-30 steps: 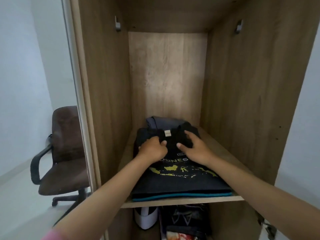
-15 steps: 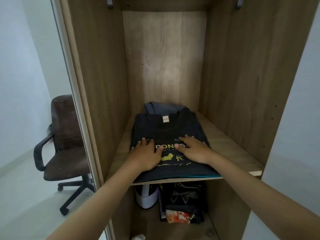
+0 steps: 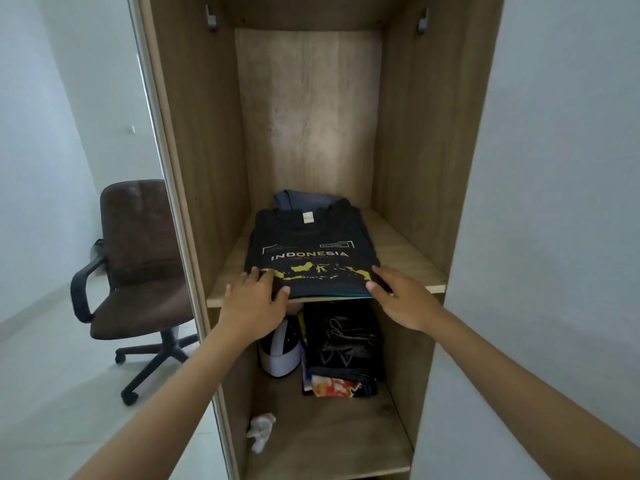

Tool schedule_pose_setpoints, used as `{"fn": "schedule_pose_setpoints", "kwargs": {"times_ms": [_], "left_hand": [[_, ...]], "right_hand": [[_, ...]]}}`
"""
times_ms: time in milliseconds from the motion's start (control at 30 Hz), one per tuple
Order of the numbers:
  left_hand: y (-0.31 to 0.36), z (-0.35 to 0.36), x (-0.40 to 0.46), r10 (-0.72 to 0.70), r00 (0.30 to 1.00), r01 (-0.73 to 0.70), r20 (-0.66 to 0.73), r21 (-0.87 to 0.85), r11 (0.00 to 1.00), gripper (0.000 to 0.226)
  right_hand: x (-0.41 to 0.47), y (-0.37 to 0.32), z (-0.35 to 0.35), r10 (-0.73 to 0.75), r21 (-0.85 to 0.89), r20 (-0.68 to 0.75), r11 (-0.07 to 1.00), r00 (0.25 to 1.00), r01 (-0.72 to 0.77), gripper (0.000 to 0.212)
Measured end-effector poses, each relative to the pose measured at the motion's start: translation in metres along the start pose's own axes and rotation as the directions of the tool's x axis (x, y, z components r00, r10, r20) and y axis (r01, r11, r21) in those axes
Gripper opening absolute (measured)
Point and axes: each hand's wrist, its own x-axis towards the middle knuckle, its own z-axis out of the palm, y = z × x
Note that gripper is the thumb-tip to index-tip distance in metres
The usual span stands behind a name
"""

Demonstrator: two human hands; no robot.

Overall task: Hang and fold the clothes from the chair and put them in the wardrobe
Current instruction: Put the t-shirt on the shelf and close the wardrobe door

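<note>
A folded black T-shirt [image 3: 311, 251] with "INDONESIA" and a yellow map print lies on top of a small pile on the wardrobe shelf [image 3: 408, 258]. A grey garment [image 3: 304, 199] peeks out behind it and a teal edge shows under it. My left hand [image 3: 254, 299] touches the shirt's front left corner with fingers spread. My right hand [image 3: 398, 292] touches its front right corner, fingers relaxed. The brown office chair [image 3: 138, 265] stands to the left with nothing on its seat.
The wooden wardrobe [image 3: 426, 150] is open, its door edge [image 3: 162, 188] at the left. Below the shelf sit a white cap [image 3: 280, 355], dark folded clothes [image 3: 343, 348] and a crumpled white piece [image 3: 261, 431]. Hooks hang at the top corners.
Both hands slid back from the shirt's collar to its front edge and flattened out. The view pulled back and tilted down, showing the lower compartment.
</note>
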Motion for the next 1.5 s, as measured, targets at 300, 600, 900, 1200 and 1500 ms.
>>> {"fn": "schedule_pose_setpoints", "kwargs": {"times_ms": [300, 600, 900, 1200, 1500], "left_hand": [[0.102, 0.024, -0.171, 0.229, 0.973, -0.219, 0.004, -0.279, 0.935, 0.049], [0.232, 0.04, -0.269, 0.614, 0.76, -0.618, -0.213, -0.532, 0.579, 0.041], [0.344, 0.053, -0.287, 0.721, 0.588, -0.715, -0.367, -0.652, 0.251, 0.042], [0.344, 0.068, -0.284, 0.627, 0.631, -0.725, -0.457, -0.635, 0.267, 0.032], [0.261, 0.047, -0.313, 0.455, 0.663, -0.729, -0.595, -0.652, 0.208, 0.024]], "right_hand": [[-0.188, -0.011, -0.027, 0.035, 0.124, -0.197, 0.992, 0.98, -0.01, 0.057], [-0.341, -0.007, -0.122, -0.175, -0.091, -0.7, 0.984, 0.692, 0.156, 0.035], [-0.393, 0.022, -0.198, -0.084, -0.059, -0.887, 0.996, 0.454, 0.069, 0.025], [-0.386, 0.022, -0.203, 0.095, 0.28, -0.802, 0.932, 0.59, 0.232, 0.023], [-0.373, -0.039, -0.165, -0.144, 0.398, -0.66, 0.765, 0.737, 0.506, 0.021]]}}
